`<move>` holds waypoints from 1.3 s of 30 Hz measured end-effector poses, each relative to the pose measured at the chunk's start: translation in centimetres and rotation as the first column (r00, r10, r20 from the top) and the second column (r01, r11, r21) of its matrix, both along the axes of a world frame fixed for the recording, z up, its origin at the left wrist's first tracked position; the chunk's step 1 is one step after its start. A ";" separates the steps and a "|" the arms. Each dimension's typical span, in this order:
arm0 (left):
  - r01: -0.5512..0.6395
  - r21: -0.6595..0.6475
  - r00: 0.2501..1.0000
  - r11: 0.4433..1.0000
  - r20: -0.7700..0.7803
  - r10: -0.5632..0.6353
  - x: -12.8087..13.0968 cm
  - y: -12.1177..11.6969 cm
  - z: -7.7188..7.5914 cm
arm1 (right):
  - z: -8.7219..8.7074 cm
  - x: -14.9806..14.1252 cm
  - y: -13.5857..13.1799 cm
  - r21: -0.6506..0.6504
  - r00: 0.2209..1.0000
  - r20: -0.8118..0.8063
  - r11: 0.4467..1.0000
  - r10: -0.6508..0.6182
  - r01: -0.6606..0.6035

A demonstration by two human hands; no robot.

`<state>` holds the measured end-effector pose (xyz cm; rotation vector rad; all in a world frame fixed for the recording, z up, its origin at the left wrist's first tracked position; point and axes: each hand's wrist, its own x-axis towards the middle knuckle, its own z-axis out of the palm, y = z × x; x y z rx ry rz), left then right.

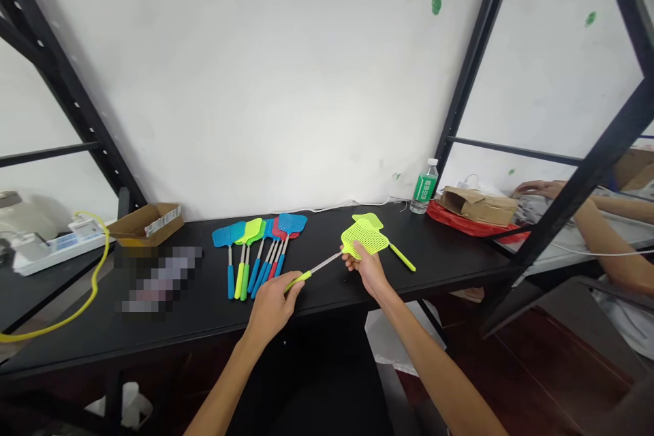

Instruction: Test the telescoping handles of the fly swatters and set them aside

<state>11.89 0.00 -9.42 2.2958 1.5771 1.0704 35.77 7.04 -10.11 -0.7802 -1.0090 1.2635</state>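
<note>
While the left hand point(273, 303) grips the yellow swatter's handle point(299, 279), the right hand point(366, 271) pinches its head point(364, 238), stretching the telescopic rod between them. Left of it, more swatters point(258, 252) lie fanned on the table point(332, 286).

Neon-yellow fly swatter point(357, 242), metal shaft extended, held level above black shelf.

Bare forearms; ringless hands (no sleeves)

Both bare forearms rise from the bottom of the frame, converging toward its centre. The left hand point(270, 303), just left of centre in the lower half, is curled closed with knuckles up, thumb and fingers pinched together at its upper right. The right hand point(368, 271), slightly higher and right of centre, shows its back, its fingers closed in a pinch toward the upper left.
</note>
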 end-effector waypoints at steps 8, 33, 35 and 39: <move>-0.033 0.127 0.979 0.991 -0.196 0.058 0.7 -0.9 -0.4 | -0.4 0.0 0.1 -0.001 0.999 0.039 1.000 0.011 -0.011; -0.067 0.148 0.920 0.987 -0.373 0.118 1.4 -1.2 -0.6 | -0.2 -0.2 0.0 -0.016 0.997 0.075 1.000 0.007 -0.006; -0.067 0.148 0.920 0.987 -0.374 0.118 1.4 -1.2 -0.5 | -0.3 -0.2 0.0 -0.015 0.997 0.075 1.000 0.007 -0.006; -0.065 0.152 0.920 0.986 -0.375 0.118 1.4 -1.3 -0.5 | -0.2 -0.2 -0.1 -0.009 0.997 0.083 1.000 0.000 0.001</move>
